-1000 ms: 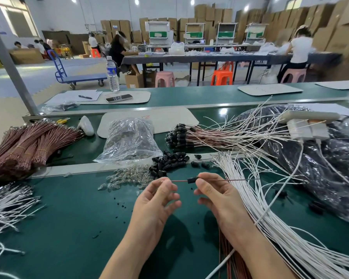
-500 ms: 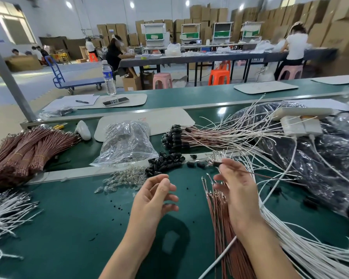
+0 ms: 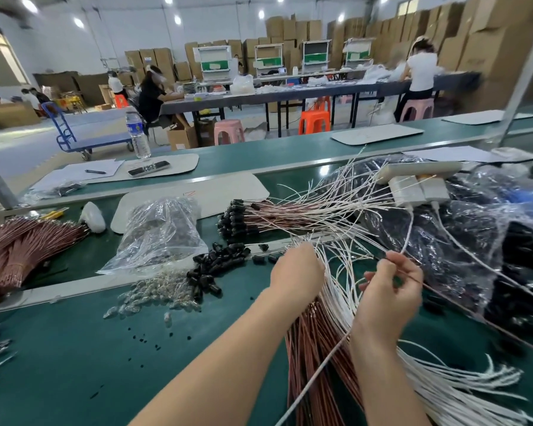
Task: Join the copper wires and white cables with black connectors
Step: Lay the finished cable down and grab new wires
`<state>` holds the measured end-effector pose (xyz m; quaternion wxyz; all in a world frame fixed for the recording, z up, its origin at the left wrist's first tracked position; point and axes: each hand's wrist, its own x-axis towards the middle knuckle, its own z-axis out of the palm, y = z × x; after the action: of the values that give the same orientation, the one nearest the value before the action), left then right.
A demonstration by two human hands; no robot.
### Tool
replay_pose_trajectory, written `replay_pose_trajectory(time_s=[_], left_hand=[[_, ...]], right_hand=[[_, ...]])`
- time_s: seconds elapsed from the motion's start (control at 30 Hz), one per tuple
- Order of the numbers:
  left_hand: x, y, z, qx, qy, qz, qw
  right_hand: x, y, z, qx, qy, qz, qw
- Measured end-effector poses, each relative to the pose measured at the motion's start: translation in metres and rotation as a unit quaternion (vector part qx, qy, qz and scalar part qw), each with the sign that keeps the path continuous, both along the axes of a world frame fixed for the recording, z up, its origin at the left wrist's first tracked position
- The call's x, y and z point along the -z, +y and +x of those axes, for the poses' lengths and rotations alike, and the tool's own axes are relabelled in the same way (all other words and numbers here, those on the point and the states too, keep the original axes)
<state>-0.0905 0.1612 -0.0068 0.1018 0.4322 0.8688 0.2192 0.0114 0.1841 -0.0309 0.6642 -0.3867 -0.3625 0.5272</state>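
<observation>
The pile of black connectors (image 3: pixel 216 265) lies on the green counter (image 3: pixel 74 364), and both hands work just right of it; the left hand (image 3: pixel 296 272) shows its back to the camera, its fingers bent down into the tips of the white cables (image 3: pixel 336 302); the fingertips are hidden, so whether they pinch one cannot be told. Further right of the pile, the right hand (image 3: pixel 391 287) is curled, thumb and forefinger pinching a single copper wire (image 3: pixel 431 287) that runs away to the right over the counter; the other fingers are loosely folded.

The white cables fan out between the two hands and sweep toward the near right edge of the counter; a loose sheaf of copper wires (image 3: pixel 311 348) lies under them, right of and nearer than the pile. Just behind the pile to the right rests a heap of joined leads (image 3: pixel 259 216), black caps at one end, copper and white strands trailing away from the pile. Left of and behind the pile sits a clear plastic bag (image 3: pixel 163 238); just left of and nearer than the pile is a scatter of small clear glassy pieces (image 3: pixel 154 296); far left of it lie tied bundles of copper wire (image 3: pixel 22 250). Far right of the pile, a white power strip (image 3: pixel 413 173) rests on dark goods wrapped in plastic film (image 3: pixel 459 241).
</observation>
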Motion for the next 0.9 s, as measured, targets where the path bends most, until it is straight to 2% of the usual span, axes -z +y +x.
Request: replay_pose_trajectory(time_s=[0.3, 0.4, 0.47, 0.57, 0.7, 0.8, 0.87, 0.9], left_hand=[[0.000, 0.025, -0.002, -0.050, -0.033, -0.054, 0.997], [-0.007, 0.027, -0.006, -0.053, -0.130, 0.037, 0.989], [-0.024, 0.024, -0.009, -0.066, -0.209, 0.139, 0.966], [-0.068, 0.009, -0.016, -0.067, -0.308, 0.319, 0.894], [-0.133, -0.031, -0.033, -0.051, -0.332, 0.528, 0.780], [-0.156, -0.082, -0.052, -0.069, -0.386, 0.658, 0.642], [-0.146, -0.117, -0.062, -0.078, -0.455, 0.696, 0.550], [-0.134, -0.133, -0.066, -0.090, -0.487, 0.699, 0.516]], right_hand=[[0.000, 0.000, 0.000, -0.006, 0.015, -0.038, 0.999], [-0.003, 0.000, 0.002, -0.013, 0.024, -0.044, 0.999], [-0.004, -0.001, 0.003, -0.020, 0.031, -0.050, 0.998], [-0.005, -0.003, 0.003, -0.039, 0.038, -0.049, 0.997], [-0.008, -0.007, 0.002, -0.081, 0.039, -0.030, 0.996], [-0.009, -0.014, 0.000, -0.205, 0.036, -0.002, 0.978], [-0.009, -0.022, -0.004, -0.342, 0.047, -0.006, 0.938], [-0.010, -0.028, -0.007, -0.412, 0.050, -0.020, 0.909]])
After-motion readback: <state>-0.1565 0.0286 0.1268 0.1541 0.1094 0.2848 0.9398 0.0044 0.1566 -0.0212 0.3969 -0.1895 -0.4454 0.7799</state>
